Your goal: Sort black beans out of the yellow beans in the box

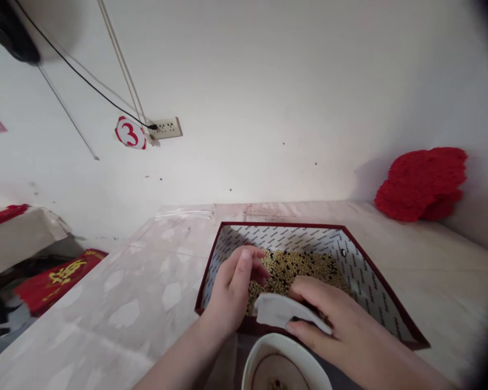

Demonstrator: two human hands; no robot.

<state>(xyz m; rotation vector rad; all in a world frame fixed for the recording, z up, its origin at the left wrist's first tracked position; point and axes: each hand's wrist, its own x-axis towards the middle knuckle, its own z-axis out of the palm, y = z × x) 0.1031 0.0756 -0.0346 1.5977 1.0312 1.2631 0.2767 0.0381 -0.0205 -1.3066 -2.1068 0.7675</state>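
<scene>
A shallow box [384,295] with a dark red rim and a printed white lining holds many small yellow and black beans [301,265]. Over the box's near left part is my left hand [233,281], its fingers loosely curved and apart, nothing visible in them. My right hand [325,303] grips a thin whitish scoop-like piece [282,311] between thumb and fingers, above the near edge of the beans. Its exact kind is unclear. Just below stands a white bowl [250,355], cut off by the frame, with a few beans at its bottom.
A pale patterned cloth [122,309] covers the table. At the back right lies a red fluffy bundle [421,184] against the wall. A power socket [168,128] with a black plug is on the wall. Red fabric with gold lettering [61,279] hangs at lower left.
</scene>
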